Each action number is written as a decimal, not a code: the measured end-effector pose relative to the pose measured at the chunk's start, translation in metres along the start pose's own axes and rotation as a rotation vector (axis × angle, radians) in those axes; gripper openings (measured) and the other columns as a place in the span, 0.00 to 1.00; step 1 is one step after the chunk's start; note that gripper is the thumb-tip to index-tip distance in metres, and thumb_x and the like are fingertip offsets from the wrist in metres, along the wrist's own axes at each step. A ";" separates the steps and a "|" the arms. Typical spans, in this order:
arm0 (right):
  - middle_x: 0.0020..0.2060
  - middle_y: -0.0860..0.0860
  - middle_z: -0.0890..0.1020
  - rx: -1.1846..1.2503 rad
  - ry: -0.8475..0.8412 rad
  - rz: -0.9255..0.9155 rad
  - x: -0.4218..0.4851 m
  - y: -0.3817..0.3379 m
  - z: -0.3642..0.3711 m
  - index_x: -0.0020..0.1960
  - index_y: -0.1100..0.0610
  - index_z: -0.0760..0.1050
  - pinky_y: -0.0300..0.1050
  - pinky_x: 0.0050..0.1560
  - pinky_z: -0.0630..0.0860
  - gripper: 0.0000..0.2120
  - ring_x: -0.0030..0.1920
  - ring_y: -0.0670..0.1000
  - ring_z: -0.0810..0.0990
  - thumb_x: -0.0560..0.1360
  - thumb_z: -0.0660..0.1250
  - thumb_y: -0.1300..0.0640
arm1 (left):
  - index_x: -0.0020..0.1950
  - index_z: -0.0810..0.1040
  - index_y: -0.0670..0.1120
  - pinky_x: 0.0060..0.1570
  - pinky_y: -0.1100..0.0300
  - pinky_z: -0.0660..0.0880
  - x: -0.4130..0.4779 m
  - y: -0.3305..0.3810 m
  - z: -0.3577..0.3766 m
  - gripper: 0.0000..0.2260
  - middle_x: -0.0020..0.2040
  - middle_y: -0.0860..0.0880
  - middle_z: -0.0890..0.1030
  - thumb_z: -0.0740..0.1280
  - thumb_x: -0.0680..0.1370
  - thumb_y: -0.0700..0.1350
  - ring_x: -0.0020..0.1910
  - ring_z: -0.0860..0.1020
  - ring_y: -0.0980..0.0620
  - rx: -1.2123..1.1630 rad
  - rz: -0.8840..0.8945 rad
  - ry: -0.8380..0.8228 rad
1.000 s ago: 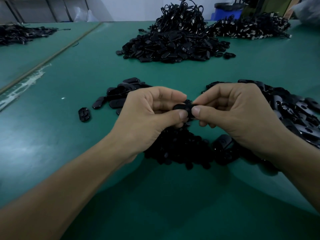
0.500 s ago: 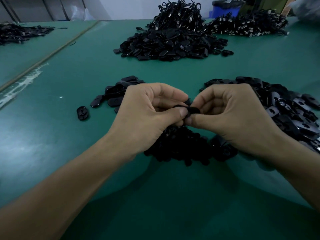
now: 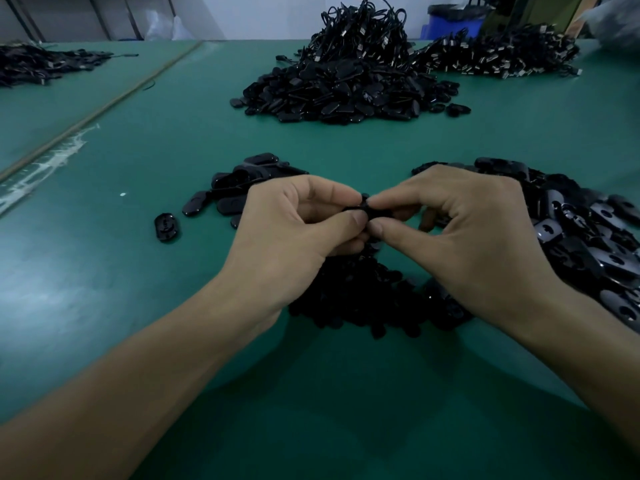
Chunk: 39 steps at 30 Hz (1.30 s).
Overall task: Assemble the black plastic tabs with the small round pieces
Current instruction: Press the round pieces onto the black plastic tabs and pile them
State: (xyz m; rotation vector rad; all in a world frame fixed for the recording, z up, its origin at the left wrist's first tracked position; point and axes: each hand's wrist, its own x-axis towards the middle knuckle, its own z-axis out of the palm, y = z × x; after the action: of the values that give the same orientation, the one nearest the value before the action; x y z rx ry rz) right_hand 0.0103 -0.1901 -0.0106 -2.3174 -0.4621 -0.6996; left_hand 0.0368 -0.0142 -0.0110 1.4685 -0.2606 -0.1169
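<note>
My left hand (image 3: 294, 237) and my right hand (image 3: 460, 237) meet fingertip to fingertip over the green table (image 3: 104, 271). Between them both pinch one black plastic tab (image 3: 363, 211), mostly hidden by thumbs and forefingers; whether a round piece sits in it I cannot tell. Under my hands lies a heap of small black round pieces (image 3: 363, 299). A pile of black tabs (image 3: 588, 244) spreads at the right. A smaller group of tabs (image 3: 235, 188) lies left of my left hand, with one single tab (image 3: 167, 226) apart from it.
A big heap of black tabs (image 3: 346, 95) topped with corded parts (image 3: 360, 32) sits at the back centre. Another corded pile (image 3: 502, 57) lies back right, and one more (image 3: 41, 64) far left. A blue bin (image 3: 453, 19) stands behind the table.
My hands stay together on the tab. The right thumb and forefinger have shifted slightly on the piece; the view has tilted a little. Nothing was picked up or dropped.
</note>
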 end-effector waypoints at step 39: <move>0.39 0.54 0.86 0.682 -0.035 0.281 0.004 0.000 -0.006 0.47 0.53 0.82 0.36 0.39 0.77 0.09 0.38 0.47 0.83 0.75 0.71 0.66 | 0.45 0.81 0.41 0.40 0.63 0.81 0.003 0.001 -0.004 0.08 0.38 0.43 0.86 0.72 0.73 0.29 0.38 0.86 0.48 -0.115 0.068 0.054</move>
State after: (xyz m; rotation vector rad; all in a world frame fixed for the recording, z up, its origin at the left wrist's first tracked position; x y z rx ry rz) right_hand 0.0116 -0.1932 -0.0045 -1.7003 -0.3153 -0.2968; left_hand 0.0405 -0.0107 -0.0097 1.3452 -0.2555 -0.0363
